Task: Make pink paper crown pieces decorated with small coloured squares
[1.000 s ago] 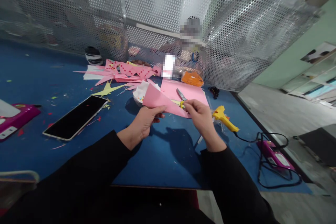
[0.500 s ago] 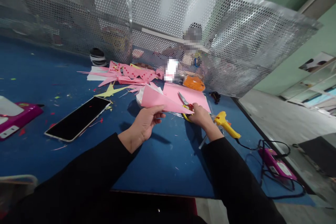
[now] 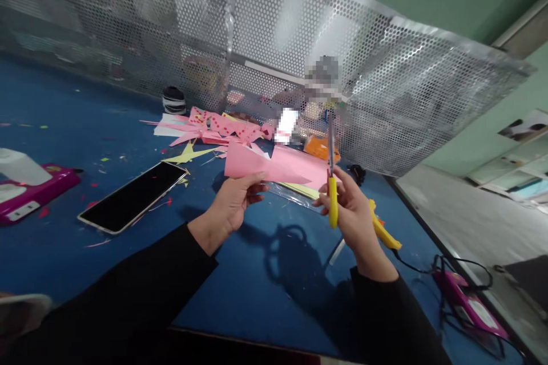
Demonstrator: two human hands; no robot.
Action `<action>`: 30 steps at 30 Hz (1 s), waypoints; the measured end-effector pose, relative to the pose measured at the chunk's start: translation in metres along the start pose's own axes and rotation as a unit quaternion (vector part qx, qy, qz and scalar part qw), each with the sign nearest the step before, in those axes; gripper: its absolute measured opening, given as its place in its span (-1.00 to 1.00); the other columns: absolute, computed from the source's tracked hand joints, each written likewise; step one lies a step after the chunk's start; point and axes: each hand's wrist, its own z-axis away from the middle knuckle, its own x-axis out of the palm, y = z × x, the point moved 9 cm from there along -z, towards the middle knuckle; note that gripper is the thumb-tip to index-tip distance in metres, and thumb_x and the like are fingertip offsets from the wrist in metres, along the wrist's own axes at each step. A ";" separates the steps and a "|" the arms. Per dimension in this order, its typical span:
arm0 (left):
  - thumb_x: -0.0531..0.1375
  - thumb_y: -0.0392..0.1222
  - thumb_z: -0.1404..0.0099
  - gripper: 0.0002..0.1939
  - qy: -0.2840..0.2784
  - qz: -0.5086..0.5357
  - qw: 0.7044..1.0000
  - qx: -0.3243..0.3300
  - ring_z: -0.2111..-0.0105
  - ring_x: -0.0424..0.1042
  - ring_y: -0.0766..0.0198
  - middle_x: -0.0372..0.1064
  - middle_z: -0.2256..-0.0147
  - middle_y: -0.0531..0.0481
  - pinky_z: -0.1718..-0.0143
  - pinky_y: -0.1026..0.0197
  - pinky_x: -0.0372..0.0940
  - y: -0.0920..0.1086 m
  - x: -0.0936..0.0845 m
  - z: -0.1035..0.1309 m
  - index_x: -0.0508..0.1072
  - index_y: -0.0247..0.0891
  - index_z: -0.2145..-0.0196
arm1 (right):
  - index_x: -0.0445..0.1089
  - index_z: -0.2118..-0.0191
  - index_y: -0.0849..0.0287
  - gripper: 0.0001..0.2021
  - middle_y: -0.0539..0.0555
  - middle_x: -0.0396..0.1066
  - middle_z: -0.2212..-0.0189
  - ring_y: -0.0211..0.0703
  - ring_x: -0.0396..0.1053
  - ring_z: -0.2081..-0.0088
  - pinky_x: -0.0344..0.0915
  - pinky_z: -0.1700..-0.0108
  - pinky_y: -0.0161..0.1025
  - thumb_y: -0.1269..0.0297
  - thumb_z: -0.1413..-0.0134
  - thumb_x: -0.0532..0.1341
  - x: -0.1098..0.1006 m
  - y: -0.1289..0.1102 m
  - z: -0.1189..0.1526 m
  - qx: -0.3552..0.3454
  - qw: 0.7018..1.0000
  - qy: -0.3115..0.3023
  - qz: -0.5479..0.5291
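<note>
My left hand [image 3: 233, 202] pinches the lower edge of a pink paper sheet [image 3: 261, 166] between thumb and fingers, holding it above the table. The sheet narrows to a point on the right. In my right hand [image 3: 353, 205] is a pair of scissors [image 3: 332, 197] with yellow handles, raised and with the blades pointing up and away from me. The blades look closed, and they stand to the right of the paper, apart from it. Behind lies more pink paper [image 3: 319, 166], with a clear plastic sleeve [image 3: 291, 194] and a yellowish sheet under it.
A phone [image 3: 132, 197] and a purple power strip [image 3: 47, 188] lie on the left. Pink cut pieces [image 3: 226, 125] and a yellow-green paper scrap [image 3: 189, 153] are behind. To the right are a yellow glue gun [image 3: 385, 231], its cord, and another purple strip [image 3: 471, 305]. Perforated silver sheeting [image 3: 274, 28] stands behind.
My right hand has lifted the scissors off the table, turning their blades upward. The pink sheet stays in my left hand, moved slightly left. The view has shifted a little.
</note>
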 end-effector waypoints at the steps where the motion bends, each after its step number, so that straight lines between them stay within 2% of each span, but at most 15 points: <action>1: 0.42 -0.29 0.01 -0.87 0.002 -0.001 1.000 0.001 0.50 0.48 0.30 0.51 0.53 -0.04 0.49 0.30 0.30 0.001 -0.001 0.000 0.55 -0.35 0.48 | 0.29 -0.18 0.00 -0.34 -0.11 0.34 0.43 -0.28 0.33 0.53 0.32 0.50 -0.27 0.32 0.13 0.37 0.007 -0.002 0.003 0.002 1.000 -0.013 -0.027; 4: 0.41 -0.28 0.00 -0.87 -0.002 -0.002 1.000 0.005 0.46 0.53 0.26 0.54 0.50 -0.05 0.45 0.28 0.34 0.003 0.000 0.000 0.57 -0.35 0.46 | 0.33 -0.12 0.00 -0.37 -0.15 0.32 0.49 -0.31 0.30 0.56 0.27 0.55 -0.31 0.32 0.16 0.42 0.016 0.000 0.007 0.020 0.996 -0.011 -0.083; 9: 0.44 -0.27 0.04 -0.84 -0.023 -0.007 1.000 0.003 0.43 0.55 0.22 0.54 0.48 -0.05 0.43 0.26 0.34 -0.003 0.007 0.005 0.59 -0.33 0.46 | 0.32 0.05 0.01 -0.42 -0.24 0.25 0.57 -0.39 0.21 0.70 0.09 0.72 -0.42 0.25 0.27 0.50 0.012 0.015 0.007 0.069 0.988 0.054 -0.125; 13: 0.48 -0.22 0.08 -0.79 -0.042 -0.008 0.999 -0.002 0.40 0.54 0.22 0.55 0.44 -0.05 0.43 0.27 0.30 -0.012 0.011 0.009 0.60 -0.32 0.46 | 0.30 0.13 0.07 -0.37 -0.16 0.43 0.49 -0.33 0.32 0.65 0.10 0.72 -0.43 0.18 0.40 0.55 0.018 0.022 0.010 0.116 0.984 0.069 -0.113; 15: 0.51 -0.20 0.10 -0.75 -0.053 -0.011 0.999 -0.005 0.40 0.54 0.22 0.56 0.43 -0.06 0.43 0.27 0.28 -0.017 0.013 0.011 0.61 -0.33 0.45 | 0.30 0.12 0.08 -0.32 -0.15 0.45 0.53 -0.29 0.36 0.64 0.11 0.72 -0.43 0.16 0.47 0.56 0.023 0.024 0.014 0.138 0.982 0.077 -0.106; 22: 0.51 -0.22 0.11 -0.73 -0.067 -0.017 0.997 -0.025 0.43 0.52 0.21 0.58 0.42 -0.13 0.43 0.24 0.27 -0.023 0.018 0.017 0.62 -0.35 0.42 | 0.31 0.11 0.10 -0.39 -0.24 0.31 0.69 -0.35 0.25 0.73 0.11 0.71 -0.45 0.14 0.34 0.54 0.026 0.022 0.022 0.123 0.981 0.110 -0.103; 30: 0.47 -0.21 -0.01 -0.79 -0.020 0.033 0.999 0.010 0.50 0.47 0.34 0.47 0.53 0.06 0.47 0.31 0.29 -0.006 0.008 0.008 0.53 -0.29 0.47 | 0.34 0.12 0.10 -0.36 -0.23 0.32 0.63 -0.40 0.21 0.73 0.09 0.72 -0.47 0.19 0.42 0.56 0.012 0.026 0.015 0.120 0.978 0.127 -0.111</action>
